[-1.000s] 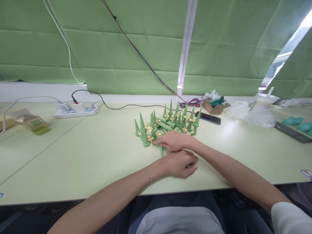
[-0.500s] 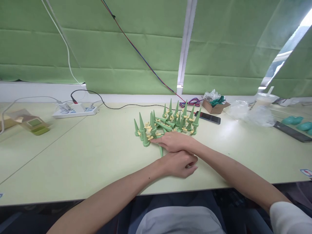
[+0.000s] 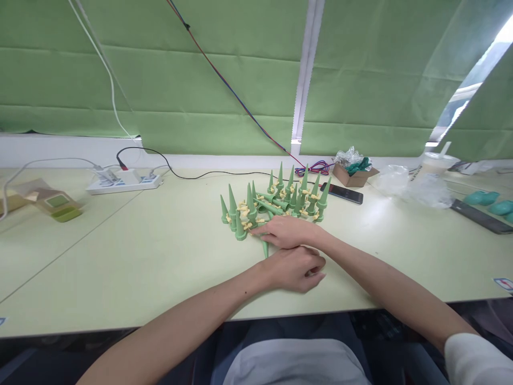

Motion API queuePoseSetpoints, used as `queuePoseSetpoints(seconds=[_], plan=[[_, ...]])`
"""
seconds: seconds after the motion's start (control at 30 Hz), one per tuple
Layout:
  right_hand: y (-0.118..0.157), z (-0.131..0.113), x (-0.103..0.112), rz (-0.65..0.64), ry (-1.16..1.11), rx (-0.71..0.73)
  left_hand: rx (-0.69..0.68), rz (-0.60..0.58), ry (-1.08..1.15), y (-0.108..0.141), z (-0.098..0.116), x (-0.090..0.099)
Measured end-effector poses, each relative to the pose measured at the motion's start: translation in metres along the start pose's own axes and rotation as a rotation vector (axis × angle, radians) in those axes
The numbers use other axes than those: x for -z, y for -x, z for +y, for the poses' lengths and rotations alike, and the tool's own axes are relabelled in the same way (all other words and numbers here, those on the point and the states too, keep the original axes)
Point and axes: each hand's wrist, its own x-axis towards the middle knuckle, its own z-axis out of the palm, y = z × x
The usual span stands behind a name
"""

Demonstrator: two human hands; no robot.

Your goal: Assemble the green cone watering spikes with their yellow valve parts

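Note:
Several green cones [image 3: 232, 206] with small yellow pieces [image 3: 242, 207] around them stand in a group on the pale table [image 3: 160, 251]; a few cones lie on their sides in the middle. My right hand [image 3: 286, 231] reaches in from the right, its index finger stretched toward the yellow piece by the front left cone [image 3: 239, 229]. Whether the fingertip touches it is unclear. Below it, my left hand [image 3: 298, 268] rests on the table with its fingers curled in, and nothing shows in it. The right wrist crosses just above the left hand. One cone [image 3: 265, 248] points out from under my right hand.
Behind the cones lie a black phone [image 3: 342, 193] and a cardboard box [image 3: 355, 176] with foil. A cup [image 3: 433, 166] and plastic bag [image 3: 430, 191] stand at right. At left are a power strip [image 3: 124, 183] and an open package [image 3: 60, 206].
My right hand has shifted very slightly, its fingertip a little to the right. My left hand and the cones look the same.

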Motion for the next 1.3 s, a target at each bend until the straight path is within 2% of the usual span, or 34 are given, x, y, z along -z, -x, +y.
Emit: queuePoseSetpoints(seconds=[0.13,0.3,0.53,0.8,1.07,1.17,1.3], plan=[[0.000,0.000,0.001,0.067,-0.075,-0.010,0.016,-0.006,-0.032,0.000,0.001,0.001],[-0.003,-0.002,0.000,0.150,-0.042,-0.036,-0.009,-0.006,-0.063,0.000,0.000,0.001],[-0.006,-0.004,-0.002,0.136,0.003,-0.024,-0.014,0.006,-0.052,0.000,0.000,0.002],[-0.019,-0.008,-0.004,0.118,0.039,-0.090,-0.003,0.017,-0.046,0.000,0.001,0.002],[-0.031,-0.016,0.000,0.075,0.143,-0.004,0.019,0.019,-0.027,0.002,0.001,0.001],[-0.026,-0.013,0.001,0.100,0.098,0.034,-0.007,0.019,-0.037,0.002,0.001,0.001],[-0.010,-0.005,0.012,0.181,-0.062,0.001,-0.020,0.013,-0.053,0.001,0.002,0.002]])
